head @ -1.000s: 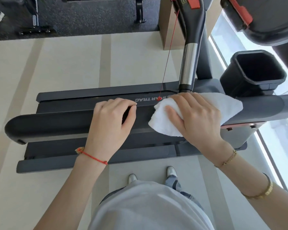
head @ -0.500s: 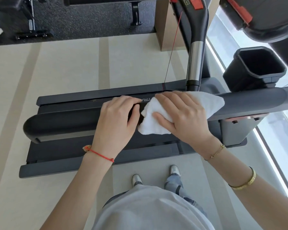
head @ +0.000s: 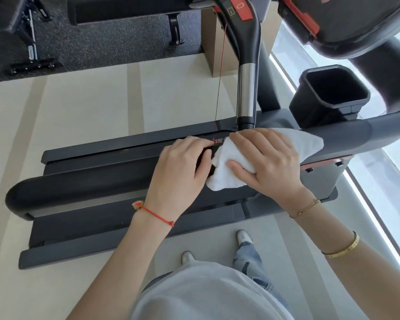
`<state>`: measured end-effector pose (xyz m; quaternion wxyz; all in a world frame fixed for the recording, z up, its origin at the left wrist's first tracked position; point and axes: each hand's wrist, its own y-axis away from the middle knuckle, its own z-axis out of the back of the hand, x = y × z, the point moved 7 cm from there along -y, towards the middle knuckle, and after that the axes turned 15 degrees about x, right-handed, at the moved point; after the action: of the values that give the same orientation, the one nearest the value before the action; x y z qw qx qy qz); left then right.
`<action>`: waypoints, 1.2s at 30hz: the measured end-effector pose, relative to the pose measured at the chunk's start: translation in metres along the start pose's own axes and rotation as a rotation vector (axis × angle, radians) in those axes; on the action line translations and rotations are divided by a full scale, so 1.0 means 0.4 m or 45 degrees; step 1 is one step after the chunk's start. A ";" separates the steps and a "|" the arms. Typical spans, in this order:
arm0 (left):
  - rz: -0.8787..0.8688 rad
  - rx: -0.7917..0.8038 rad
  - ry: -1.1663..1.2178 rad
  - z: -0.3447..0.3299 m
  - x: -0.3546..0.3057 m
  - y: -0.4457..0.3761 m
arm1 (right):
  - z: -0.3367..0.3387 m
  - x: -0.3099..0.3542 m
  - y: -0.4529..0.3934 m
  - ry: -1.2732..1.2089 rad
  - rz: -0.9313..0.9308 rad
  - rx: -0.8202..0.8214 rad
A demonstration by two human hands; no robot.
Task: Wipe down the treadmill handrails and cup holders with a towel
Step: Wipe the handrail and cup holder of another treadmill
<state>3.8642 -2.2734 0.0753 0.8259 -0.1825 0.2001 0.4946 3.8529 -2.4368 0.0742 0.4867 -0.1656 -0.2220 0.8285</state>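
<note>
On the near handrail (head: pixel 83 181) of the treadmill, your right hand (head: pixel 267 161) lies over a white towel (head: pixel 226 179), fingers spread a little and bent down over the cloth, thumb pressing it from the near side, so the towel is clamped between your palm and the rail. The cloth bunches under the fingers: one loose corner hangs off the rail toward you, and another flap sticks out beyond your knuckles toward the cup holder (head: pixel 330 95). Your left hand (head: pixel 179 174) grips the same rail just beside the towel, fingers curled together over the far side and thumb hooked on the near side, its fingertips almost touching the cloth's edge.

Some pale lettering sits on the deck just past your left fingertips, but it is too blurred and covered to read. A small framed symbol and a red button (head: pixel 241 8) show on the upright post (head: pixel 246 88); you cannot make out the symbol.

The rail is a thick, rounded bar in matte dark grey with a blunt end. The towel looks like soft terry. The post has a polished metal sleeve below a glossy dark upper part. The cup holder is a deep, dark plastic well with rounded corners. A thin red cord (head: pixel 221 72) hangs straight down beside the post. The floor (head: pixel 79 107) is pale with wide stripes.
</note>
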 end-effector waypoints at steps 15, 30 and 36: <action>0.074 -0.106 0.038 -0.126 -0.215 -0.153 | 0.074 -0.297 0.126 -0.020 0.213 -0.051; 0.232 -0.215 0.149 -0.225 -0.352 -0.316 | 0.192 -0.649 0.162 -0.554 -0.223 -0.211; 0.272 -0.229 0.151 -0.226 -0.363 -0.395 | 0.212 -0.812 0.095 -0.615 -0.705 -0.114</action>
<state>3.9287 -2.4969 0.0888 0.7357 -0.2622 0.2216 0.5838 3.9367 -2.7564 0.1450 0.6183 0.0798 -0.4030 0.6701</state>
